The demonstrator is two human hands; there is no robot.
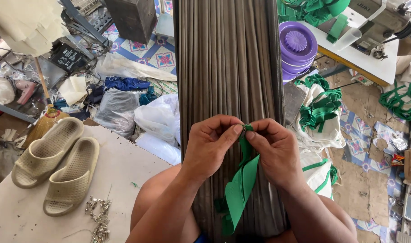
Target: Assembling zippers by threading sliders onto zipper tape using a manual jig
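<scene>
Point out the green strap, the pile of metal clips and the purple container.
green strap (241, 186), head view, mid-length.
pile of metal clips (99, 218), head view, centre.
purple container (297, 42), head view, lid.

Green strap (241, 189) over grey-brown strips (228, 67) (beige slippers (57, 164) nearby).

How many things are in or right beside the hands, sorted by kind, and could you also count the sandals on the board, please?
Green zipper tape, pinched by left hand and right hand: 1
Small metal slider at the fingertips: 1
Bundle of grey-brown strips behind the hands: 1
Beige sandals: 2
Total: 5
</scene>
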